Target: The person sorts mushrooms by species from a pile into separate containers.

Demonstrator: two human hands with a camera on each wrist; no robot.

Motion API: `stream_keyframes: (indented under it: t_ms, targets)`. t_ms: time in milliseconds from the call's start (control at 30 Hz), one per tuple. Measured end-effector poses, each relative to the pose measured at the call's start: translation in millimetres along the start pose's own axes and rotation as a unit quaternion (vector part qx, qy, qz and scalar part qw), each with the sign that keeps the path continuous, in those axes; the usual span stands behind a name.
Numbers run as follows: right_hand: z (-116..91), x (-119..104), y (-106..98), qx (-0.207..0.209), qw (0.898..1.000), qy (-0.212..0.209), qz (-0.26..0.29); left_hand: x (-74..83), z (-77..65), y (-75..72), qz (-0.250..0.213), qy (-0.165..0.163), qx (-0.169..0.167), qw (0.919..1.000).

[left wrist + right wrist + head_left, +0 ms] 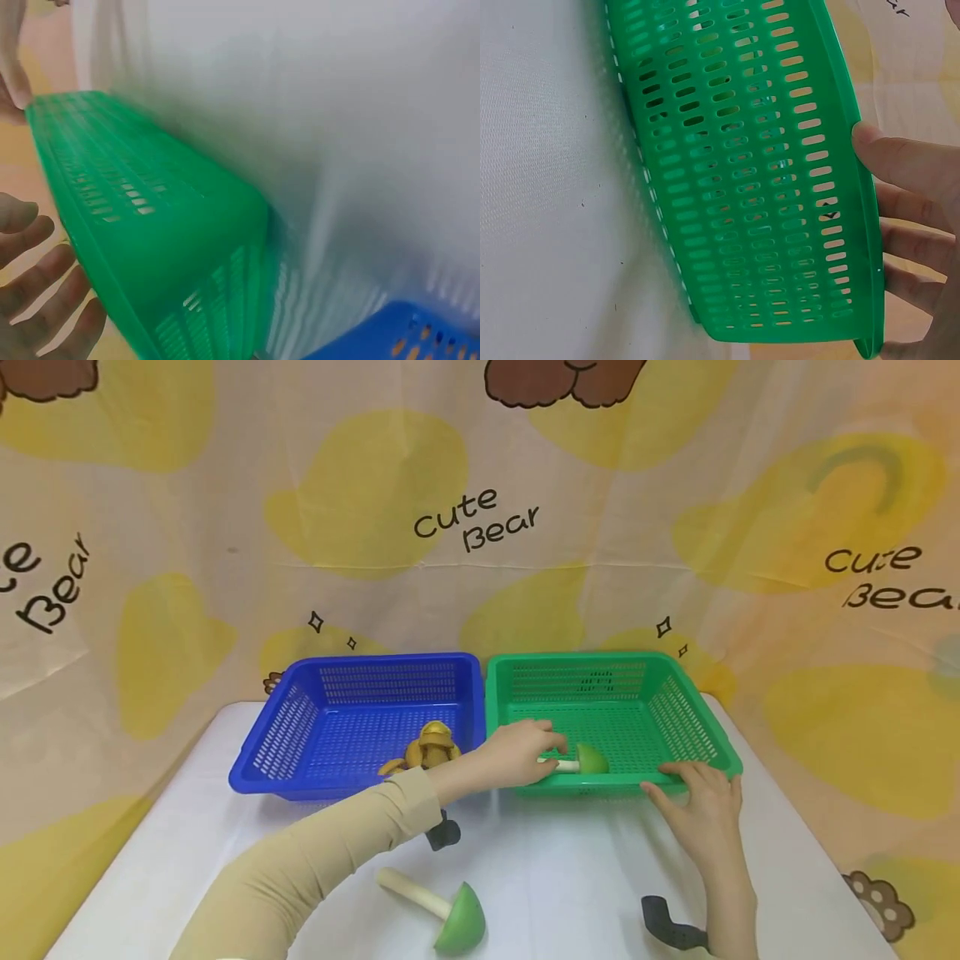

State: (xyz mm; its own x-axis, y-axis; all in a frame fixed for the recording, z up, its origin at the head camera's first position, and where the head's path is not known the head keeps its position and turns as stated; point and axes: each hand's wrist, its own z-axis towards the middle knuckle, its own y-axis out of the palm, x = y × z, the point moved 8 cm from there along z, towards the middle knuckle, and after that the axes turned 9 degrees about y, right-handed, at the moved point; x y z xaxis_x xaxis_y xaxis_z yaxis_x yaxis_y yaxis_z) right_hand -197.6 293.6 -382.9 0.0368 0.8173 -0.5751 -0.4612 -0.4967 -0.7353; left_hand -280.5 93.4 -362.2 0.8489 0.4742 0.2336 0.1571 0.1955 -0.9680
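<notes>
In the head view my left hand (521, 752) reaches over the near rim of the green basket (600, 783), fingers loosely bent and spread. Inside lies a toy mushroom (592, 760) with a green cap, its pale stem right at those fingertips. Spread fingers (56, 300) show beyond the basket wall in the left wrist view, with nothing seen between them. At the basket's near right corner my right hand (705, 810) grips the rim, thumb (900, 154) on the outer side and fingers over the edge. A second green-capped toy mushroom (461, 918) lies on the white table in front.
Left of the green basket stands a blue basket (352, 792), holding golden-brown rounded objects (435, 747) partly hidden by the left forearm. A patterned cloth (480, 593) hangs behind both. Dark wrist-mount parts (442, 832) show below the left forearm.
</notes>
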Motion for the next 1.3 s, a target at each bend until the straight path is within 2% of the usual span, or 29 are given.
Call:
stream_keyframes:
  t_ms: [200, 367, 533, 867, 1033, 1300]
  targets:
    - [-0.3, -1.6, 0.7, -0.002, 1.000, 0.004, -0.001, 2.2, -22.5, -7.2, -0.020, -0.015, 0.046, 0.9986]
    - [-0.4, -1.6, 0.4, 0.003, 1.000, 0.001, -0.004, -2.0, -39.7, -12.8, -0.048, -0.026, 0.082, 0.9951]
    - [-0.2, -1.7, 2.2, -0.001, 1.000, 0.003, -0.004, -6.4, -58.9, -13.9, -0.057, -0.037, 0.096, 0.9930]
    - [-0.1, -0.6, 1.1, -0.006, 1.000, 0.005, -0.005, 0.5, -98.5, -9.9, -0.065, -0.033, 0.089, 0.9934]
    - [0.9, -0.3, 2.6, -0.007, 1.000, 0.002, -0.007, 2.9, -116.4, -4.1, -0.091, -0.037, 0.075, 0.9924]
    - [-0.1, 0.6, 1.6, -0.007, 1.000, 0.003, -0.010, 2.6, -139.9, 9.9, -0.128, -0.015, 0.053, 0.9902]
